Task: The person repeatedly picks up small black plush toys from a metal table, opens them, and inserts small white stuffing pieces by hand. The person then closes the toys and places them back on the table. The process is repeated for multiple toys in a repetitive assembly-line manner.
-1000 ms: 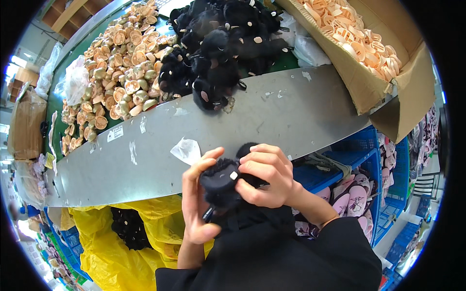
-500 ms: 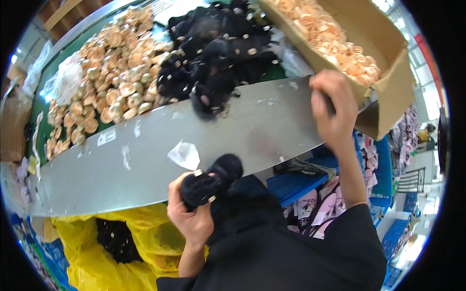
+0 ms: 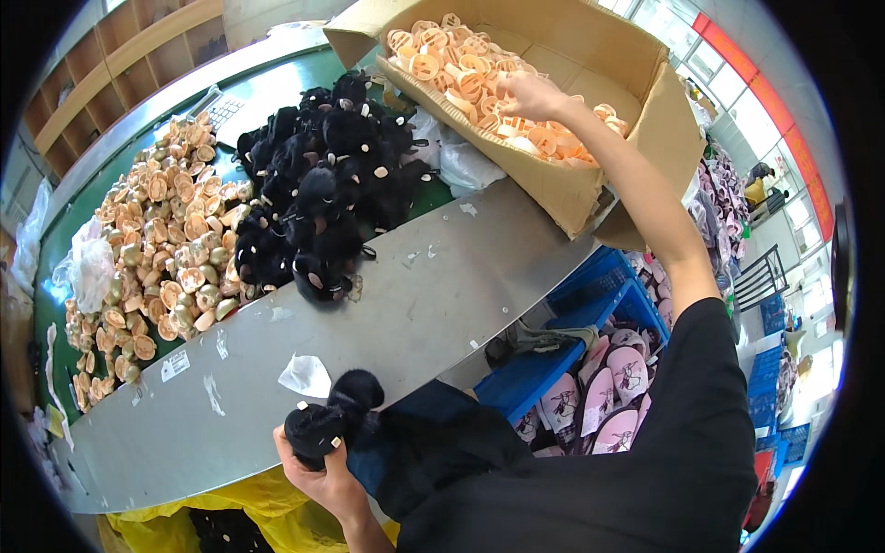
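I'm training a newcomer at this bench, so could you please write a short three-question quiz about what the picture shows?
1. True or false: the left hand holds a black plush piece.
2. Where is the right hand? A) on the metal counter B) in the cardboard box among the pale orange plastic parts C) in the blue crate
3. Fill in: the pile of black plush pieces lies to the ____ of the tan pieces on the green table.

Key: 1 true; 2 B; 3 right.
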A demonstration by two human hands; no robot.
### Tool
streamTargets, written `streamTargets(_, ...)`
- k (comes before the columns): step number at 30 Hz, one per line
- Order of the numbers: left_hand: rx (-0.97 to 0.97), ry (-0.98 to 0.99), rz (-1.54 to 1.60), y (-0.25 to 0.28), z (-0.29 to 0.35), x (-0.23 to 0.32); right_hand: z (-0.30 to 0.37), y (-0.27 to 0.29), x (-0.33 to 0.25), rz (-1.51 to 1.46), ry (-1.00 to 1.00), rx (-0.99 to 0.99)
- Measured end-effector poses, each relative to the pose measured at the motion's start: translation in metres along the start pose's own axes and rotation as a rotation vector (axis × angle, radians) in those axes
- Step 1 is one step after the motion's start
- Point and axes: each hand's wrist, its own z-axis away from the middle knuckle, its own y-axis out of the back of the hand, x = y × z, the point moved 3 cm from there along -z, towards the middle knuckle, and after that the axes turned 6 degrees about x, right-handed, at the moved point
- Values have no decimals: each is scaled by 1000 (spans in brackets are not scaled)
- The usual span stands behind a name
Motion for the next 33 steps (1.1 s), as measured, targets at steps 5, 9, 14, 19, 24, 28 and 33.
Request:
streamTargets(5,100,72,20,-12,1,9,-10,-12,0,-56,-71,117)
streamTargets(9,97,110,26,-15,0,9,-17,-13,-36,-272,57,202)
streamTargets(14,98,133,49,-18,1,11,-24,-18,-40,-411,40,259)
streamTargets(19,107,123,62,-18,-2,13,4,13,-88,-971,131,388)
streamTargets(24,35,115,33,-20,-10,14,96,39,-200,-1539,307,89)
streamTargets(28,-35,160,53,-28,-12,11,169,37,-262,-1703,133,-413)
streamTargets(33,-87,212,49,-27,-9,6,200,20,-320,-1749,238,-392)
